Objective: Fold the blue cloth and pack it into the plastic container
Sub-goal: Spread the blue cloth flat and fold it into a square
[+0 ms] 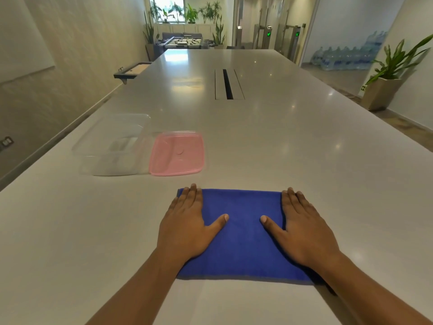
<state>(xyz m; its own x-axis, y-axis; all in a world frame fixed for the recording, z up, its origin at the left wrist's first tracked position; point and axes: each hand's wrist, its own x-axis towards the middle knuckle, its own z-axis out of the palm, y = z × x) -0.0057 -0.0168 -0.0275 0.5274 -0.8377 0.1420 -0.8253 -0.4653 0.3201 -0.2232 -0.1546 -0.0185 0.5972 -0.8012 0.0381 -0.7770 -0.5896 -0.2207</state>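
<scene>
Flat on the counter (281,137), the cloth (243,233) is pressed under both released grips: left hand (187,226) at 9 o'clock, right hand (304,231) at 3. Nothing is grasped. The container (112,146) sits at 11 o'clock, lid (177,152) beside it.

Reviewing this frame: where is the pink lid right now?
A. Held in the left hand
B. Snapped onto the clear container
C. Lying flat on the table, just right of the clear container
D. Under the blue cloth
C. The pink lid lies flat on the table beside the open clear container, on its right, while both hands press flat on the blue cloth.
</scene>
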